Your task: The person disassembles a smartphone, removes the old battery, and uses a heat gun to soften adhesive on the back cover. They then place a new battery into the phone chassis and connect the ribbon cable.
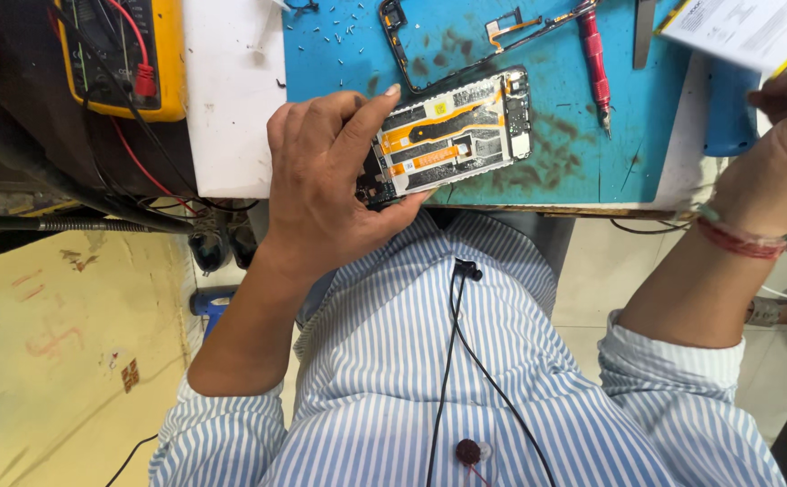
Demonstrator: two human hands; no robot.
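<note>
At far left a yellow multimeter (123, 54) with red and black leads sits on the bench edge. The left hand (326, 180) curls around an opened phone (452, 135), back cover off, gripping its left end just above the blue work mat (574, 162). Tiny screws (339, 32) and a black phone frame (411, 54) lie behind it. A red screwdriver (594, 59) rests further right. The right hand (786, 149) reaches toward a white booklet (754, 27); its grip cannot be made out.

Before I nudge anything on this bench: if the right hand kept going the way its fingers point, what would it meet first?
The right hand points up and left toward the white leaflet, so that likely comes first; the blue case lies just beside it. Depth is unclear from one view.
</note>
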